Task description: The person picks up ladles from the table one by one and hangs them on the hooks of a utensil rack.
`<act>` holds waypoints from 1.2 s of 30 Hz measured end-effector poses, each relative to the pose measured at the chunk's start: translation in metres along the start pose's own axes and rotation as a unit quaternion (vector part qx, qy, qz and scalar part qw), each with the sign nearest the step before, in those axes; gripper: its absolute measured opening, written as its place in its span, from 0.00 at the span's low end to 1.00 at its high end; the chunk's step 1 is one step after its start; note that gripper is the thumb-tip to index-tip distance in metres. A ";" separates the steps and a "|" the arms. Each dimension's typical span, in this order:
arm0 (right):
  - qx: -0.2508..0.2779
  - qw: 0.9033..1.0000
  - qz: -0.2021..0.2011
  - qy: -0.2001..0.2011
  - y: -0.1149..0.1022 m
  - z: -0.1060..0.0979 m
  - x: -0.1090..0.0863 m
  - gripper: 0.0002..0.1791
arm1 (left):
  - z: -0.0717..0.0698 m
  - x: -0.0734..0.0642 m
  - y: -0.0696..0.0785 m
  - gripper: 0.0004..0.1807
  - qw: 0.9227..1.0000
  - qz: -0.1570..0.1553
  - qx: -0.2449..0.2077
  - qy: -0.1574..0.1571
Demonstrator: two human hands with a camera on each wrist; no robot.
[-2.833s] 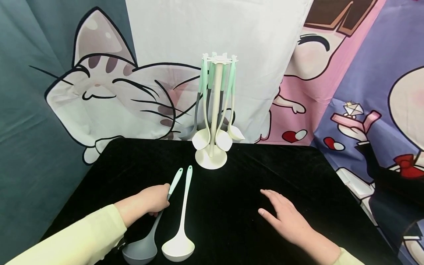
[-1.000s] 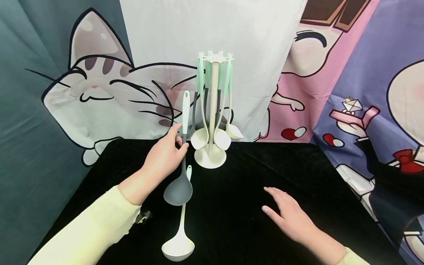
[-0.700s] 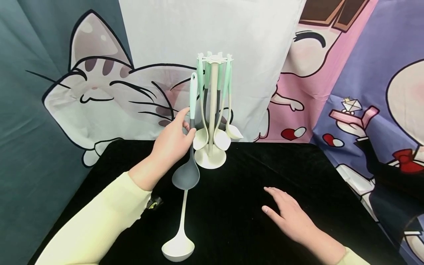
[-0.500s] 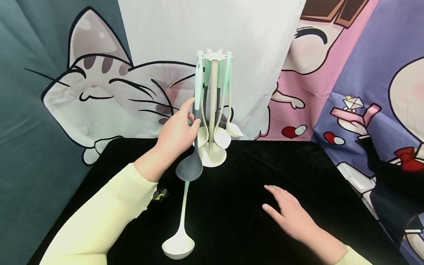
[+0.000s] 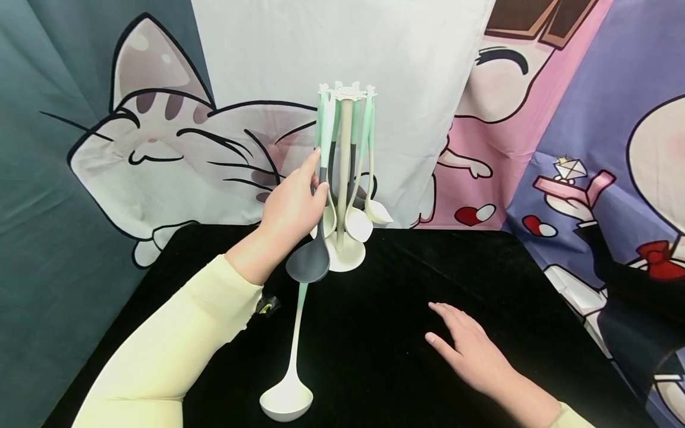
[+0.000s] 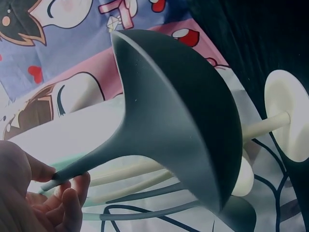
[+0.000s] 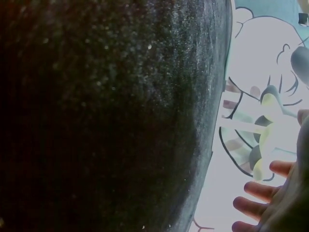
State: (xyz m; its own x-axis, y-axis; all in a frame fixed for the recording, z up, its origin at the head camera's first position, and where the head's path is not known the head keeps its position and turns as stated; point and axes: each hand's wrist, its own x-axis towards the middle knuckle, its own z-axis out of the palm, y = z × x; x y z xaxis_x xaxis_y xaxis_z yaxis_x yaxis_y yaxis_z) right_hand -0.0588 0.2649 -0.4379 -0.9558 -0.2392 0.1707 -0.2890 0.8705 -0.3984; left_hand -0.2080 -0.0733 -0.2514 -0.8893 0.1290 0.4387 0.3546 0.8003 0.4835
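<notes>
My left hand (image 5: 295,205) pinches the handle of a grey ladle (image 5: 308,260) with a mint-green grip, held upright at the front left of a white utensil rack (image 5: 346,252). The top of its handle is up by the rack's hooks; I cannot tell whether it touches one. In the left wrist view the grey ladle (image 6: 164,106) fills the middle, thumb and fingers on its handle. A white ladle (image 5: 287,398) lies on the black cloth, its mint handle end partly hidden behind the grey bowl. My right hand (image 5: 471,348) is held over the cloth at the right, fingers extended, holding nothing.
Several white and grey ladles with mint handles, such as a white one (image 5: 359,223), hang around the rack. Black cloth (image 5: 396,333) covers the table. A cartoon-printed curtain (image 5: 257,53) hangs close behind the rack.
My left hand has lifted the grey ladle from beside the white one, turned it upright and carried it forward and right to the rack. My right hand has barely moved.
</notes>
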 end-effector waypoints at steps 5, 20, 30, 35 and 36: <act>0.002 1.000 0.004 -0.005 0.001 0.000 0.000 0.33 | 0.000 0.001 0.001 0.33 1.000 0.002 0.019 -0.002; 0.003 1.000 0.013 -0.007 0.005 0.003 0.000 0.33 | 0.011 0.006 -0.001 0.33 1.000 -0.005 0.008 -0.001; 0.002 1.000 0.008 0.003 0.006 0.005 -0.003 0.33 | 0.025 0.013 -0.007 0.24 1.000 -0.007 0.001 0.007; 0.002 1.000 0.012 0.001 0.007 0.005 -0.003 0.33 | 0.028 0.018 -0.011 0.22 1.000 -0.015 0.003 0.005; 0.003 1.000 0.013 0.001 0.007 0.005 -0.003 0.33 | 0.029 0.019 -0.013 0.21 1.000 -0.016 0.003 0.005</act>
State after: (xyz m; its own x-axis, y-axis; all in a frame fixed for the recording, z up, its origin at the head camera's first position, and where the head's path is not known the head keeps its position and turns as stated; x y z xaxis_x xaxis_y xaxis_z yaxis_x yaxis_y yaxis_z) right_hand -0.0585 0.2697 -0.4458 -0.9631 -0.2155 0.1613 -0.2639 0.8736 -0.4089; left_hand -0.2378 -0.0641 -0.2707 -0.8976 0.0967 0.4302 0.3237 0.8070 0.4940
